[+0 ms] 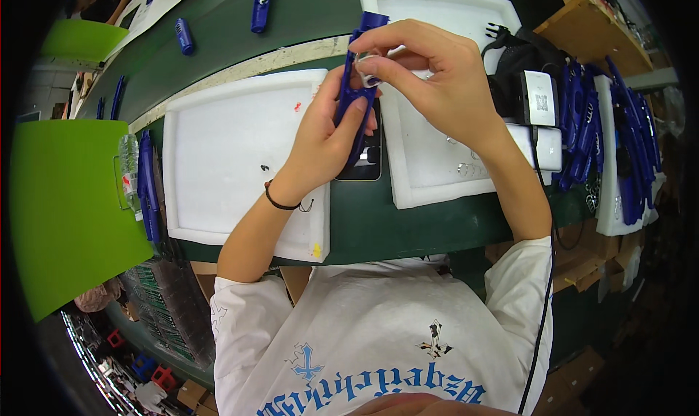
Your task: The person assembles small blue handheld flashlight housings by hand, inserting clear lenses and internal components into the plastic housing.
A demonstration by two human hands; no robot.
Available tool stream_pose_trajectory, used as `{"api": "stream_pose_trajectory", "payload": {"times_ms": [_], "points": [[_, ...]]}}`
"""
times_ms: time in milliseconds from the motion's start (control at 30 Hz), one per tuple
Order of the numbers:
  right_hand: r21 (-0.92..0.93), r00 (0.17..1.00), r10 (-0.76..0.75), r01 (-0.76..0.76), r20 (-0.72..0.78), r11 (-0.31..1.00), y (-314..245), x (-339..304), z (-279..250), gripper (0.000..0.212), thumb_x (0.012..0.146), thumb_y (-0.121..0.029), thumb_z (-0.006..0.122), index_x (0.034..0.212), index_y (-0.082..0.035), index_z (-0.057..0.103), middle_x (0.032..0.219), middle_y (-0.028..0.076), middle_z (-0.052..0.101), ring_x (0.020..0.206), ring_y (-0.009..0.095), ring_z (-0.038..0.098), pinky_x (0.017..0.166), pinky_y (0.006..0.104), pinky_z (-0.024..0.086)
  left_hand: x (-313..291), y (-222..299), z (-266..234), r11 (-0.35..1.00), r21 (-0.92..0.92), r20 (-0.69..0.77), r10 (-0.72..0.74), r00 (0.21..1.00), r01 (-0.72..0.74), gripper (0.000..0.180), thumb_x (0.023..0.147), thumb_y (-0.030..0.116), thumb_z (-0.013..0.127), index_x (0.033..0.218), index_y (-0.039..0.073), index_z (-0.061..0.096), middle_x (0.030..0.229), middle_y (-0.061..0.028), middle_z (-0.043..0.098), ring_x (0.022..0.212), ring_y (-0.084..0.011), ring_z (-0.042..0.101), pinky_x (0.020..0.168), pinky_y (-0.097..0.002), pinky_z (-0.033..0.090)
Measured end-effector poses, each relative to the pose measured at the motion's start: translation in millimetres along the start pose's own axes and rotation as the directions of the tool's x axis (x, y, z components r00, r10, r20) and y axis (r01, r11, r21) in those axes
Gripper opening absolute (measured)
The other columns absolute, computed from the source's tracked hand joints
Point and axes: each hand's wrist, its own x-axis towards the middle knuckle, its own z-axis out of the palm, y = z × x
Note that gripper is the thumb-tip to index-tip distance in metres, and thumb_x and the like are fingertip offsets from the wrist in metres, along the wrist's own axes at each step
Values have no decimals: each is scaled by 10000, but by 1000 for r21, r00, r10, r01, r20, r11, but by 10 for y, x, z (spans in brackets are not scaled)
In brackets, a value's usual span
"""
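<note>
My left hand (320, 136) is wrapped round a long, dark blue plastic housing (351, 81), held upright at a slight tilt above the gap between two white foam trays. From the right, my right hand (437, 66) pinches a small whitish, ring-like part (370, 78) between thumb and fingers, against the upper part of the housing. Whether this part is seated in the housing or only touching it, I cannot tell. Beneath my left hand lies a dark phone-like device (370, 170), partly covered. Several clear rings (466, 170) lie in the right tray, beside my right forearm.
The left foam tray (171, 176) holds a few tiny bits. Behind the right foam tray's (429, 196) far side stands a wooden box (597, 23). Blue housings (582, 117) are piled at right, near a white box (539, 99) with a black cable. A plastic bottle (129, 165) stands left.
</note>
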Motion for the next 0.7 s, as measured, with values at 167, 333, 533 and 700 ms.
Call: {"api": "stream_pose_trajectory", "payload": {"times_ms": [167,333,533,700], "points": [[-172,1000,-24,22,-11,985,-38,-28,-39,90,896,-112,755,979,-85,775,843,14,775,665,137,734,601,226,549,14,21,28,1000,-4,4,30,1000,-30,409,1064,30,471,1466,22,401,1172,-74,626,838,-96,605,766,-249,524],[-340,999,46,-35,22,940,-27,-66,4,78,866,-197,790,912,-140,764,780,-18,760,596,157,676,545,271,503,-10,5,-7,1000,31,5,0,1000,0,398,1065,31,469,1458,27,407,1162,-72,621,817,-83,594,714,-233,505],[-563,937,-346,265,-40,783,-52,-20,20,184,788,-232,838,962,-181,802,974,-23,679,745,185,595,611,301,489,-20,40,48,995,-89,-65,34,997,-40,257,1091,92,448,1341,36,459,1058,-58,600,721,-71,556,607,-224,470],[-565,945,-326,269,0,780,-9,-50,42,212,788,-225,838,996,-191,813,981,3,610,752,192,568,621,313,484,-1,118,88,986,-158,-98,35,995,-50,223,1120,188,432,1291,50,469,951,-48,578,619,-65,514,508,-222,418]]}}
